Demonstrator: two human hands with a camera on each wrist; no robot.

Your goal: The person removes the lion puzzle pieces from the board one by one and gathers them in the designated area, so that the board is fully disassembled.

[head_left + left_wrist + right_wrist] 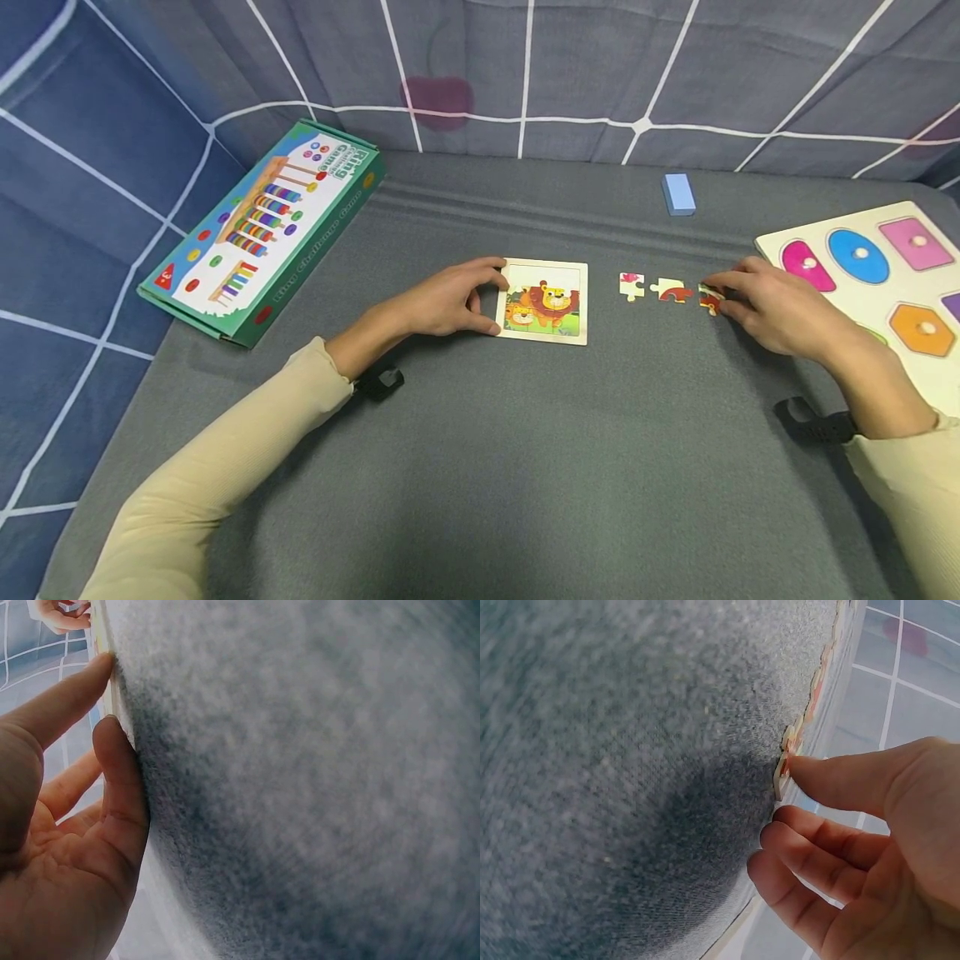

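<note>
A square wooden lion puzzle board lies on the grey table, its picture partly filled with pieces. My left hand holds the board at its left edge, thumb near the lower corner and fingers by the upper one. To the right of the board, my right hand pinches a puzzle piece, red-brown and yellow, at table level. Between board and hand lie two loose puzzle pieces: one with a pink patch, the other with a red-brown arc. In the right wrist view the thumb touches the pinched piece.
A green ring game box lies at the back left. Toward the back right sits a small blue block. A wooden shape board with knobs lies at the right, partly behind the right hand. Grid-patterned cloth rises behind the table.
</note>
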